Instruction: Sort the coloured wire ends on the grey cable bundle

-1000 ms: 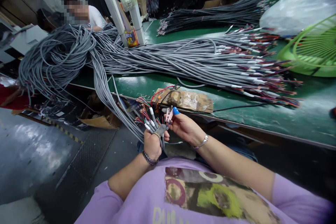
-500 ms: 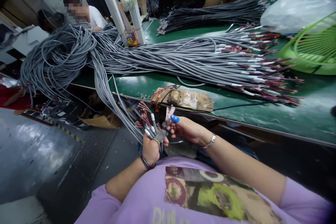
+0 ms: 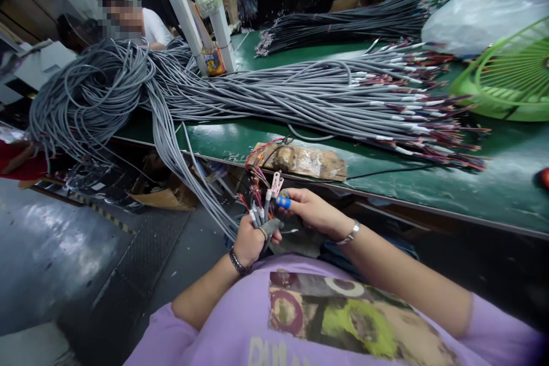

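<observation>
My left hand is closed round a small bunch of grey cables, their stripped ends with coloured wires pointing up. A grey cover sits on its thumb. My right hand is pinched on a small pink-and-white connector at the top of the bunch; a blue cover is on its fingertip. Both hands are held in front of my chest, just below the edge of the green bench. The grey cables run down from a big pile on the bench.
A brown taped block with red wires lies at the bench edge. Dark cable bundles lie at the back, a green fan grille and a clear plastic bag at right. Another person sits at far left behind a white post.
Both hands have dropped slightly and moved right. The cable ends in my left hand now stand closer together, and my right hand's pinch has come nearer to them.
</observation>
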Motion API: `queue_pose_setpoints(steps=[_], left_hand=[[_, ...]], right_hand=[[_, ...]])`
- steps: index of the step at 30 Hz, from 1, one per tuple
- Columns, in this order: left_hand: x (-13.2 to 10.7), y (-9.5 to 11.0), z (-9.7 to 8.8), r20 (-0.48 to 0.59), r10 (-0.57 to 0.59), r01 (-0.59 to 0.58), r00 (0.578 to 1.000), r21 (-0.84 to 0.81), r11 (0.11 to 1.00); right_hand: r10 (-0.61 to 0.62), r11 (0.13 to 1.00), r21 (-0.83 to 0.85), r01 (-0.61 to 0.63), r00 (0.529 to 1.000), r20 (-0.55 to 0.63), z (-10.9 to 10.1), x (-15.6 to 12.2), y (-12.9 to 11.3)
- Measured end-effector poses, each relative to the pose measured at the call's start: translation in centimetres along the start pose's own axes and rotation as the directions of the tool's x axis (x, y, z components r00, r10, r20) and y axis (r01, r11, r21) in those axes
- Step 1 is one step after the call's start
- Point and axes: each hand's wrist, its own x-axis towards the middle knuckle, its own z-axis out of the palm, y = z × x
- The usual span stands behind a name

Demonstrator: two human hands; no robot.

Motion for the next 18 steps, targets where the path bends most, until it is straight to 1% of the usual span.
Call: queue_pose_setpoints(steps=[1, 2, 4, 5, 7, 9, 11, 13, 14, 16, 18], left_hand=[[0.1, -0.1, 0.0, -0.039, 0.011, -0.013, 0.999, -0.036, 0.999], [0.1, -0.2, 0.1, -0.075, 0.019, -0.025, 0.997, -0.07, 0.997], [0.3, -0.4, 0.1, -0.123, 0.029, -0.044, 0.992, -0.118, 0.992], [0.3, -0.4, 0.2, -0.133, 0.033, -0.05, 0.991, -0.129, 0.99], [0.4, -0.5, 0.2, -0.128, 0.041, -0.056, 0.991, -0.123, 0.991], [0.3, -0.4, 0.1, -0.085, 0.034, -0.042, 0.996, -0.093, 0.995], [0.2, -0.4, 0.0, -0.023, 0.015, -0.016, 1.0, -0.049, 0.999], [0.0, -0.4, -0.2, 0.015, 0.0, 0.0, 1.0, -0.022, 1.0], [0.0, -0.4, -0.3, 0.014, 0.001, -0.001, 1.0, -0.022, 1.0], [-0.1, -0.6, -0.4, -0.022, 0.015, -0.016, 1.0, -0.045, 0.999], [0.0, -0.8, -0.4, -0.084, 0.039, -0.045, 0.996, -0.077, 0.996]], right_hand=[[0.03, 0.999, 0.027, -0.029, 0.999, -0.02, -0.3, -0.1, 0.1], [0.06, 0.997, 0.057, -0.059, 0.998, -0.016, -0.5, -0.2, 0.3], [0.097, 0.99, 0.099, -0.099, 0.995, 0.022, -0.5, -0.5, 0.7], [0.092, 0.99, 0.107, -0.096, 0.995, 0.036, -0.3, -0.6, 0.8], [0.046, 0.994, 0.101, -0.049, 0.998, 0.032, 0.4, -0.7, 1.1], [-0.014, 0.996, 0.089, 0.011, 0.999, 0.042, 1.3, -0.7, 1.2], [-0.049, 0.996, 0.085, 0.04, 0.993, 0.107, 2.0, -0.7, 1.0], [-0.063, 0.996, 0.071, 0.051, 0.982, 0.179, 2.4, -0.7, 0.7], [-0.068, 0.997, 0.055, 0.058, 0.978, 0.197, 2.4, -0.6, 0.6], [-0.074, 0.997, 0.007, 0.074, 0.977, 0.2, 2.3, -0.6, 0.4], [-0.064, 0.996, -0.053, 0.073, 0.986, 0.157, 1.9, -0.5, 0.5]])
